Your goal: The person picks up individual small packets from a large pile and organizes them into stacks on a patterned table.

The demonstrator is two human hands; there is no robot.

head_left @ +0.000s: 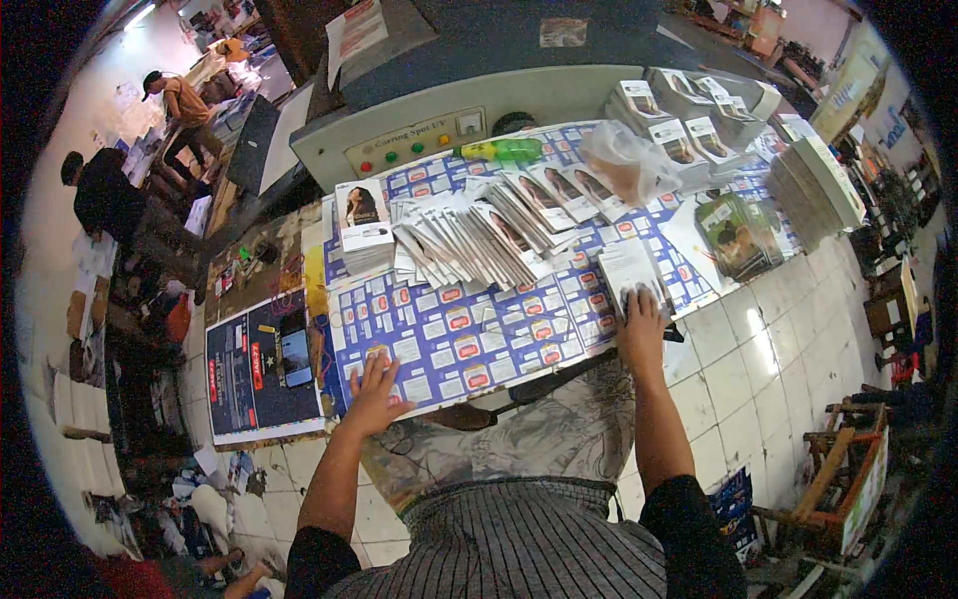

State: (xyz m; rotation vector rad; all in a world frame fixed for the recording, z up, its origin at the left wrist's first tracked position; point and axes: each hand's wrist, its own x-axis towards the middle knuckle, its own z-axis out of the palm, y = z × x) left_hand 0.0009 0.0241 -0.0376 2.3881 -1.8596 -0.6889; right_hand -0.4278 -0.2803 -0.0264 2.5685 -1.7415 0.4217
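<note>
My left hand point(373, 392) lies flat with spread fingers on the near left edge of a table covered in blue printed sheets point(449, 354). It holds nothing. At the near right edge, my right hand point(644, 317) grips the near end of a stack of white cartons point(627, 265), its fingers bent over the top. The underside of this grip is hidden. Ahead, a fanned row of flat printed cartons point(489, 235) spreads across the middle of the table. A neat pile of the same cartons point(364, 215) stands at its left end.
More carton stacks point(689, 140) stand at the back right, beside a clear plastic bag point(621, 160) and a green bottle point(504, 150). Green-printed packs point(738, 235) lie at right. A phone point(295, 354) rests at left. Behind is a machine panel point(414, 140); people work far left.
</note>
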